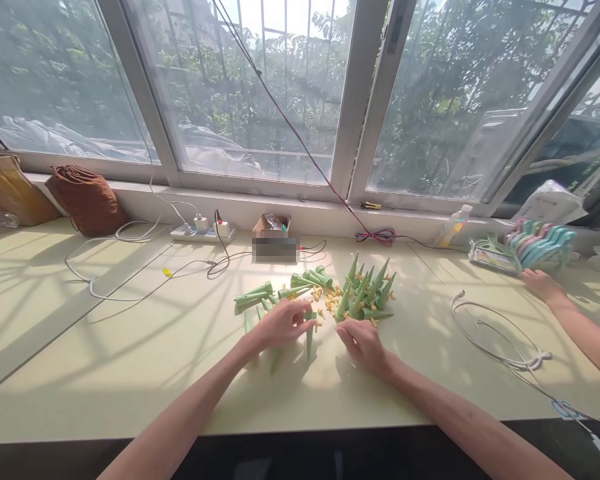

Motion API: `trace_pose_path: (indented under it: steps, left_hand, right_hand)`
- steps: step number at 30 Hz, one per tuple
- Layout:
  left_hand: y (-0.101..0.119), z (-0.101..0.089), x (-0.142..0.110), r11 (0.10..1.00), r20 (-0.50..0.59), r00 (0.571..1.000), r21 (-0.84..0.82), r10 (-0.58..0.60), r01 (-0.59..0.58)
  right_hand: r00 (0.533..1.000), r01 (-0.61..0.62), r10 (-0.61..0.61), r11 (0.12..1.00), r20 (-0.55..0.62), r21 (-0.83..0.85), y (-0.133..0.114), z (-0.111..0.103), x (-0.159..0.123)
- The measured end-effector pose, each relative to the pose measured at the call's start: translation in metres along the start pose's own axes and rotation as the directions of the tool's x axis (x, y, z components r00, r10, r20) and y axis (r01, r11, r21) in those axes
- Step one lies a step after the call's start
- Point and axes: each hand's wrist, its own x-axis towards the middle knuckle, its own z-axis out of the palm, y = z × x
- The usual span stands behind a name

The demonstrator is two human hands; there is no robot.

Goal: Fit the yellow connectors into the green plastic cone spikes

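My left hand (283, 325) is closed, its thumb and fingers pinching a green cone-shaped plastic spike (309, 343) that points down at the table. My right hand (363, 341) rests low over the table with its fingers curled together; whatever they hold is hidden. Just beyond it stands a cluster of green spikes (359, 295) with yellow parts on them, several upright with their tips up. More green spikes (254, 294) lie on their sides beyond and left of my left hand. Small yellow pieces (330, 305) are scattered between the two groups.
A small cardboard box (271, 223), a power strip (203, 231) and a brown bag (87, 199) stand along the window sill. White cables (500, 337) coil at right. Another person's hand (543, 285) reaches toward pastel-coloured items (543, 245). A bottle (456, 227) stands near the window.
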Motion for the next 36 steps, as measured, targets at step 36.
trace_pose_path:
  steps: [36]
  left_hand:
    - [-0.01,0.003,-0.002,0.945,-0.102,0.995,0.325,-0.006,0.039]
  right_hand:
    - [0.707,-0.099,0.435,0.842,0.558,-0.53,-0.022,0.023,0.077]
